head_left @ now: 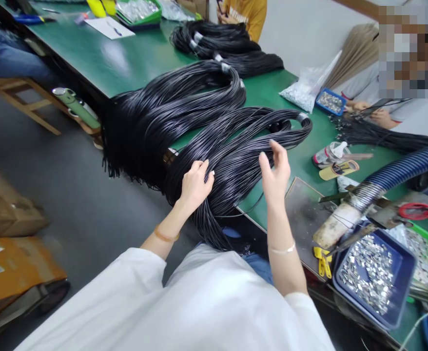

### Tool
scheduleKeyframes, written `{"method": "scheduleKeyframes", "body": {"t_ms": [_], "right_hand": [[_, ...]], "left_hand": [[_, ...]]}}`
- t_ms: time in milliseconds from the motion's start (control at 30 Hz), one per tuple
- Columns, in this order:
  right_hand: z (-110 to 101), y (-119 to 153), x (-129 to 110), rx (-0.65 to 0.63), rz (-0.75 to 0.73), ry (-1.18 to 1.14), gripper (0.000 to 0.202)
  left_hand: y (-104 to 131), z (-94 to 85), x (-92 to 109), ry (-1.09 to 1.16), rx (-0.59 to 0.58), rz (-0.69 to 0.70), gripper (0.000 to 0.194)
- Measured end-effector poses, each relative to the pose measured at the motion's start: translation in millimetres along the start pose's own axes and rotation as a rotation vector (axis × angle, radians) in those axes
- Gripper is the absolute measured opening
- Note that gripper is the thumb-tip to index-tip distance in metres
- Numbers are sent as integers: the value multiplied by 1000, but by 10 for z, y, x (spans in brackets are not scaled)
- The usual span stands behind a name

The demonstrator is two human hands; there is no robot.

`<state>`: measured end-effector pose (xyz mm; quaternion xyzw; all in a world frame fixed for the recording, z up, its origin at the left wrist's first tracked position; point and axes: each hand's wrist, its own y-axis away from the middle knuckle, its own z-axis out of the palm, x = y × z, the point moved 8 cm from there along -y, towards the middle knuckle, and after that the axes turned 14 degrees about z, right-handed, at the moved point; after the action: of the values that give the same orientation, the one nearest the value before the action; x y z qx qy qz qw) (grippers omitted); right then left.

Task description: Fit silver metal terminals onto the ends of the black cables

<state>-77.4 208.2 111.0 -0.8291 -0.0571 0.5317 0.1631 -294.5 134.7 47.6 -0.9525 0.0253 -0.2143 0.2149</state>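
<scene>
A bundle of thin black cords (pixel 236 161) lies across the green table's front edge, its loose ends hanging down in front of my body. My left hand (pixel 195 185) is closed on some of these cords at the near side of the bundle. Just right of the bundle, my right hand (pixel 276 175) is raised with thumb and fingers apart and nothing between them. A second, thicker bundle of black cords (pixel 184 97) lies behind, its ends drooping over the table edge. White ties (pixel 302 117) bind the looped end of the nearer bundle.
At right, a blue tray (pixel 400 292) of small metal pieces stands beside yellow-handled snips (pixel 322 262), under a ribbed hose (pixel 404 165). Co-workers' hands (pixel 380 117) handle cords across the table. Further black bundles (pixel 214 39) lie at the back. Cardboard boxes (pixel 9 209) stand left.
</scene>
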Motion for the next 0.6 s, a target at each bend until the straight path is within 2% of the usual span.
{"method": "scheduleKeyframes", "body": {"t_ms": [100,167,233,333,400,467,533,600], "right_hand": [[370,-617,-78,-36,-42,301,41],[744,-882,-45,-172,7,568,44],[1232,-935,30,-460,-3,865,48],[1682,-881,58,-630,-27,975,39],[1819,-812,76,-670,-52,1001,35],[1843,-729,94,-703,-88,1018,35],[1788,-651,82,-719,-129,1013,38],[1686,-582,33,-700,-167,996,44]], "left_hand": [[20,-23,30,34,-12,5,43],[68,-57,125,87,29,21,42],[148,-75,300,146,77,71,42],[285,-64,573,206,139,149,42],[341,-63,643,241,174,162,41],[345,-102,604,292,204,172,38],[307,-187,455,377,229,165,32],[254,-273,185,493,226,66,29]]}}
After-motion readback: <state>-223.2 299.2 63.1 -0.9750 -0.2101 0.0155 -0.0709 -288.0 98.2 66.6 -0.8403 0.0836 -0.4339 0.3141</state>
